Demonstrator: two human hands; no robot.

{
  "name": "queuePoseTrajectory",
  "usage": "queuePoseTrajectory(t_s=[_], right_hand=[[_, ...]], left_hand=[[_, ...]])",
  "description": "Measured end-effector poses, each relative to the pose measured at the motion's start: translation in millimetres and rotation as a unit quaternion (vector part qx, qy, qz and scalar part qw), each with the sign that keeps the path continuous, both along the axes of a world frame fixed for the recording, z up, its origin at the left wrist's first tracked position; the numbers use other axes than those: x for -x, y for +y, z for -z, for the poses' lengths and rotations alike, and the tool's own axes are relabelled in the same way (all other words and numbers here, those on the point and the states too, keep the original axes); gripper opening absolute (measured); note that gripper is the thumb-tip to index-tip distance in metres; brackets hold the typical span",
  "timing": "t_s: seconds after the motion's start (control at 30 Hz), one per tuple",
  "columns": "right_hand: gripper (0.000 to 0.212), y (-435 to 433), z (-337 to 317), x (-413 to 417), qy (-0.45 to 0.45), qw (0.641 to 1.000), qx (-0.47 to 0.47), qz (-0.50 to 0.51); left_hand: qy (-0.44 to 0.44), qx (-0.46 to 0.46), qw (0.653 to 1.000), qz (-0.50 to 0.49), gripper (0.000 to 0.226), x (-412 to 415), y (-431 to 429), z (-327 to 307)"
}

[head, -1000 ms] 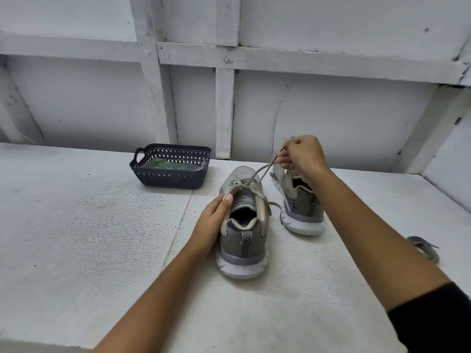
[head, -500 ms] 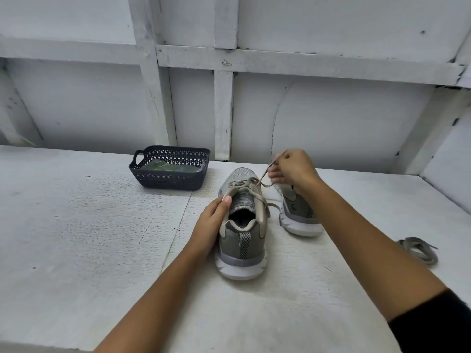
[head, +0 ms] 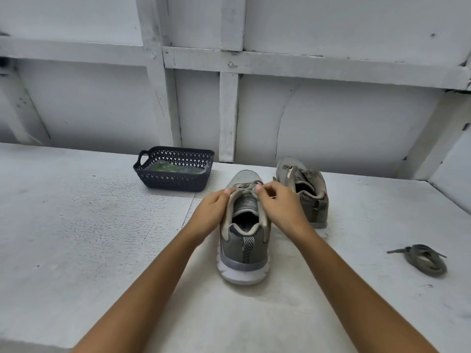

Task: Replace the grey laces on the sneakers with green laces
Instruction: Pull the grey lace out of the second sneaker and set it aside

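Observation:
Two grey sneakers stand heel-toward-me on the white table. The near sneaker still carries its grey lace across the upper eyelets. My left hand grips this shoe's left eyelet edge, thumb on top. My right hand has curled fingers and pinches the lace at the right eyelets. The far sneaker stands behind and to the right, with an open tongue and no lace that I can see. A bundled loose grey lace lies at the right.
A dark perforated basket sits at the back left of the shoes, with green laces inside. A white framed wall closes off the back and right side of the table.
My right hand came down from above the far sneaker, where it held the lace end up, to the near sneaker's eyelets. My left hand slid forward along the shoe's edge.

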State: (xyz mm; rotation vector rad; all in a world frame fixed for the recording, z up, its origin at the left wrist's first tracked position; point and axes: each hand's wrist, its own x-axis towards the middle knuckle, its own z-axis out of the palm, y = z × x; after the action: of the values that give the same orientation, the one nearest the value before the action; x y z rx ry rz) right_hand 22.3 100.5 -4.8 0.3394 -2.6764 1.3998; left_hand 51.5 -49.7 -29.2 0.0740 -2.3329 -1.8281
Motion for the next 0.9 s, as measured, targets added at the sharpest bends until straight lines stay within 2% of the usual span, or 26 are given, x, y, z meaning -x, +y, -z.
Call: queuePoseTrajectory(t_s=[0.1, 0.23, 0.43, 0.57, 0.63, 0.7, 0.77, 0.9], right_hand=[[0.024, -4.5, 6.8, -3.1, 0.018, 0.999, 0.030, 0.021], [0.017, -12.2, 14.8, -0.8, 0.019, 0.998, 0.041, 0.039], [0.016, -18.1, 18.8, -0.9, -0.012, 0.995, 0.076, 0.071], [0.017, -22.0, 18.7, -2.8, -0.010, 0.993, 0.085, 0.079], [0.018, -21.1, 18.0, -3.1, -0.010, 0.993, 0.090, 0.078], [0.019, -20.0, 18.5, -3.9, -0.013, 0.992, 0.095, 0.077], [0.019, -20.1, 21.0, -4.0, -0.018, 0.992, 0.098, 0.079], [0.019, -22.6, 22.6, -3.9, -0.018, 0.991, 0.107, 0.076]], left_hand=[[-0.022, 0.051, 0.998, 0.015, 0.024, 12.4, -7.9, -13.8], [-0.109, 0.054, 0.990, 0.067, 0.007, 28.4, -18.0, -28.6], [-0.181, 0.136, 0.972, 0.062, 0.018, 57.2, -21.8, -41.7], [-0.169, 0.238, 0.953, 0.081, 0.026, 67.8, -13.5, -59.3], [-0.142, 0.270, 0.949, 0.080, 0.018, 71.8, -9.0, -67.2], [-0.116, 0.263, 0.953, 0.094, 0.010, 73.1, -5.0, -69.5], [-0.097, 0.255, 0.957, 0.103, 0.019, 68.7, -1.2, -63.8], [-0.070, 0.178, 0.982, 0.004, 0.037, 51.5, -10.3, -39.7]])
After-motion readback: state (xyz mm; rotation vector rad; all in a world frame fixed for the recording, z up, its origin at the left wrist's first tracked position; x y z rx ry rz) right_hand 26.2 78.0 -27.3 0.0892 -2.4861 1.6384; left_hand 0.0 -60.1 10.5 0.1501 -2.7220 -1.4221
